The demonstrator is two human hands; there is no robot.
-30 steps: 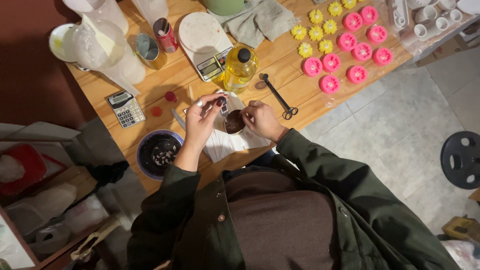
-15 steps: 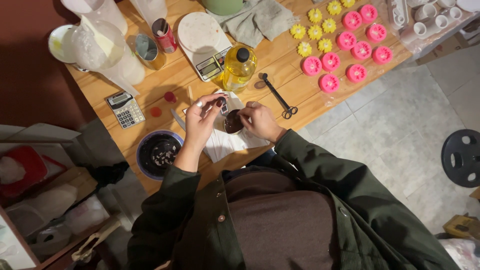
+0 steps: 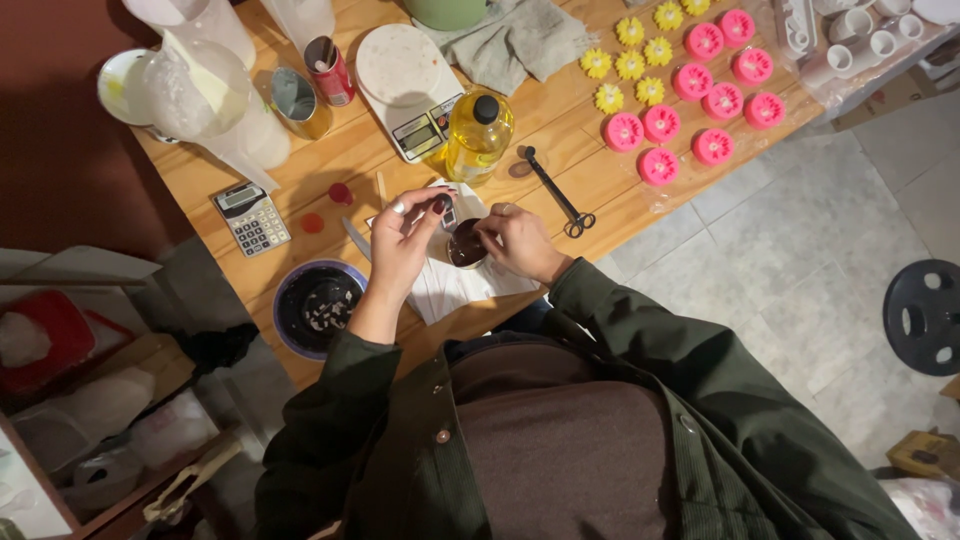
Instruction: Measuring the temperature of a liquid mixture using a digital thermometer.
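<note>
My left hand (image 3: 405,238) is raised over a small round dark brown cup (image 3: 466,246), with its thumb and fingers pinched on a tiny dark piece (image 3: 441,205) just above the cup's left rim. My right hand (image 3: 518,243) grips that cup from its right side. The cup stands on a sheet of white paper (image 3: 455,288) near the front edge of the wooden table (image 3: 560,150). What is inside the cup looks dark, and I cannot make it out.
A dark bowl (image 3: 318,305) sits left of the paper, with a calculator (image 3: 252,217) behind it. Further back stand a bottle of yellow oil (image 3: 478,135), a kitchen scale (image 3: 405,85), black scissors (image 3: 558,195), a red can (image 3: 330,70), and pink (image 3: 700,100) and yellow flower shapes (image 3: 630,65).
Both hands stay at the cup. My left hand's pinched fingers have shifted slightly over its rim; nothing else on the table has moved.
</note>
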